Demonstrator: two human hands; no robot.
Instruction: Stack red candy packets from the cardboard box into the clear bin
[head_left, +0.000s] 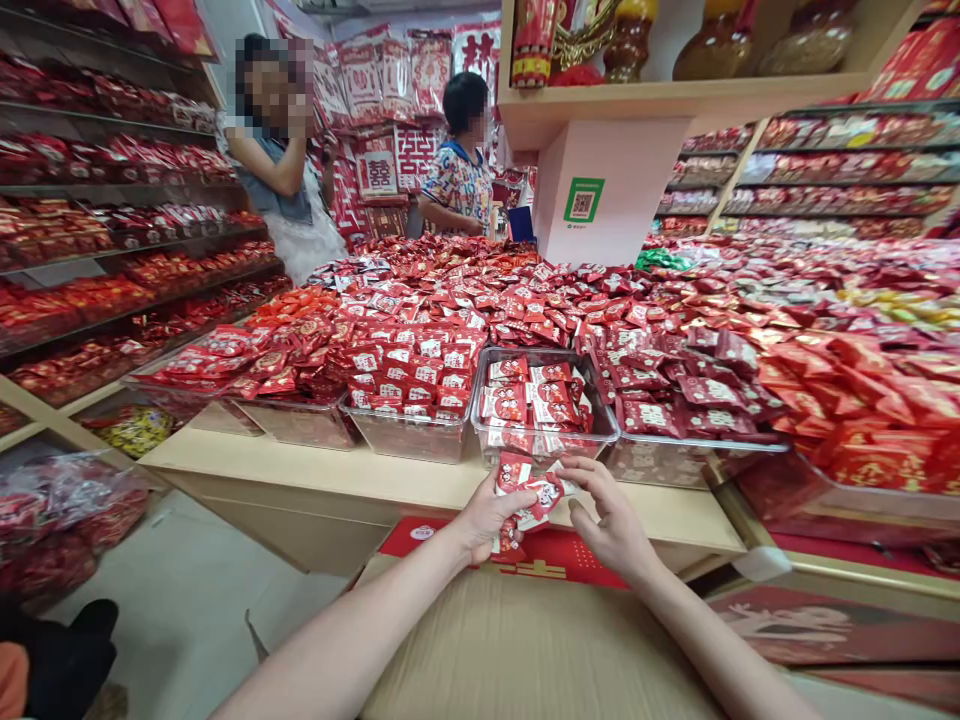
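From where I stand, the left hand (pixel 480 520) grips red packets (pixel 541 500); the right hand (pixel 613 520), loosely spread beside them, should touch lightly.

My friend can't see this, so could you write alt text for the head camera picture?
A person's left hand holds small red-and-white packets, right hand close beside, before a clear bin of similar packets. More bins heaped with mostly red packets crowd the shop counter; two people stand beyond it.
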